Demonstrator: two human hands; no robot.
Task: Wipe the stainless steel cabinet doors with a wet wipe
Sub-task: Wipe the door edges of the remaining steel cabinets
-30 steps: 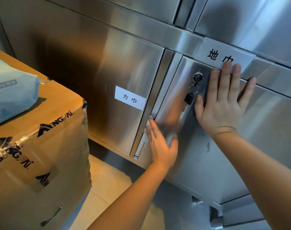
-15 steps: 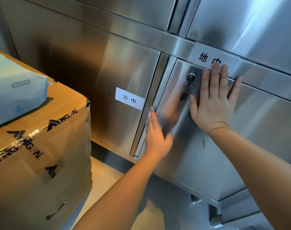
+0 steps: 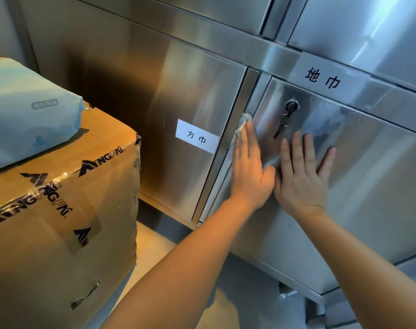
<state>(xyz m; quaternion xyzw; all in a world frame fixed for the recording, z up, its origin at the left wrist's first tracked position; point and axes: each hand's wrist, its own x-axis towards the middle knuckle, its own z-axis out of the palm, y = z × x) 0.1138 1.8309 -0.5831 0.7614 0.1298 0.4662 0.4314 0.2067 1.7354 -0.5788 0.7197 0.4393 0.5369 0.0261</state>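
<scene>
Pressing flat against the lower right cabinet door (image 3: 368,186), the person's left hand (image 3: 249,172) lies with straight fingers over a white wet wipe (image 3: 243,122), whose crumpled end pokes out past the fingertips at the door's left edge, just beside the vertical steel post (image 3: 228,143) that divides the two lower doors. The right hand (image 3: 302,176) rests just beside it on the same door, palm down and fingers spread apart, holding nothing; its thumb side is touching or nearly touching the left hand. Above the right hand's fingertips, a lock (image 3: 292,106) sits in the door with a key (image 3: 281,128) hanging from it. Faint smears show on the steel to the right of the lock.

On the lower left door (image 3: 154,103) is a white label (image 3: 197,136) with two printed characters, and a larger label (image 3: 323,78) is fixed to the horizontal rail above the right door. What the cabinets hold cannot be seen, as every door is closed.

To the left stands a taped cardboard box (image 3: 60,222) with dark lettering, close in front of the left door and blocking part of it. On top of the box lies a pale blue soft packet (image 3: 24,115), sealed, its contents hidden.
</scene>
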